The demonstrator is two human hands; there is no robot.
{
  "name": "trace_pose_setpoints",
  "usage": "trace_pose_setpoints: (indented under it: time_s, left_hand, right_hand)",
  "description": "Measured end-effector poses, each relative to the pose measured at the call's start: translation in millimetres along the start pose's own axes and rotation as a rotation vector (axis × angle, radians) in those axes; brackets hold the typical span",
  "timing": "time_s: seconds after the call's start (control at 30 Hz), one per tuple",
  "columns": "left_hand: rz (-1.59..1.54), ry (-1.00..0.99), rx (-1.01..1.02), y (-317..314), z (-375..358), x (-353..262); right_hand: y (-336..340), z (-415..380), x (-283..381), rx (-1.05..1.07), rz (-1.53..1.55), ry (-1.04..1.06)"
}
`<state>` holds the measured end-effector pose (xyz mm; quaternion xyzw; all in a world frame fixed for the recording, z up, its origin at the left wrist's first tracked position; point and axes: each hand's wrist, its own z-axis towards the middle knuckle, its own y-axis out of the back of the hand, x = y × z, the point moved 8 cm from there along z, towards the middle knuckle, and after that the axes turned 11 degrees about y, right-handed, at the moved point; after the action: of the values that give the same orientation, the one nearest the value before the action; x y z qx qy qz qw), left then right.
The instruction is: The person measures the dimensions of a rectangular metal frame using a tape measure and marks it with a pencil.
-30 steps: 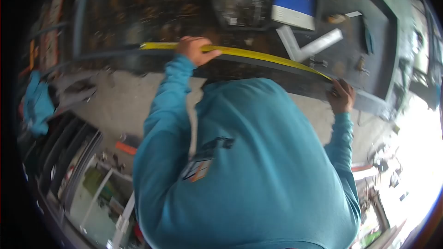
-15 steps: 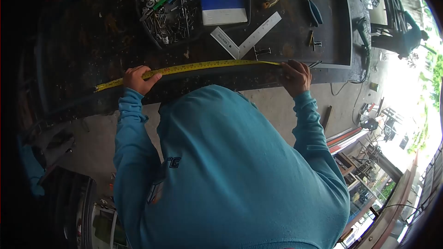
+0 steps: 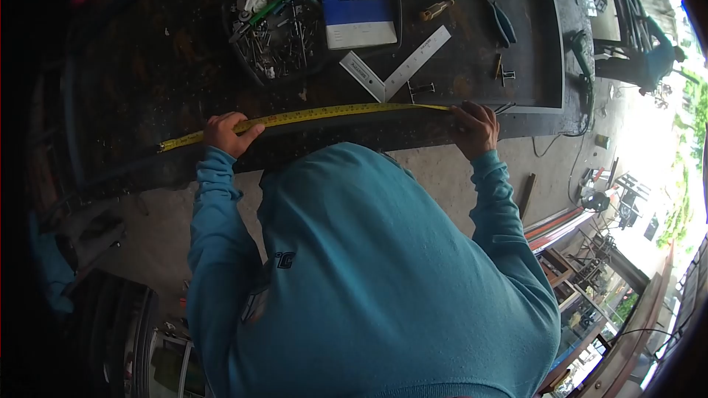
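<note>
A yellow tape measure blade point(image 3: 324, 112) stretches along the near edge of the dark workbench point(image 3: 199, 66). My left hand point(image 3: 230, 134) grips the blade close to its left end, which sticks out past the fingers. At the blade's right end, my right hand point(image 3: 476, 127) is closed on it; whether a case is inside that hand is hidden. A metal try square point(image 3: 402, 70) lies just beyond the blade, its corner close to it. Beside the square is a small metal part point(image 3: 422, 91).
Farther back are a tray of screws point(image 3: 276, 44), a blue and white booklet point(image 3: 360, 4), a screwdriver point(image 3: 439, 9), pliers point(image 3: 498, 18) and small parts point(image 3: 505, 70). Another person point(image 3: 653, 63) is at the upper right. A cable point(image 3: 549, 149) hangs off the bench's right side.
The whole bench scene, hands included, has shifted slightly down in view. Both hands keep hold of the tape, with no clear movement along it.
</note>
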<state>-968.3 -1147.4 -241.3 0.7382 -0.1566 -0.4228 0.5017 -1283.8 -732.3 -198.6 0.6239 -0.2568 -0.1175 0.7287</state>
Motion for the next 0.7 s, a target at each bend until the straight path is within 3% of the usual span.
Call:
trace_pose_setpoints:
  time_s: [0.7]
  left_hand:
    - [0.009, 0.06, 0.085, 3, -2, 12]
  right_hand:
    - [2, 5, 4, 0.002, 0.087, 0.14]
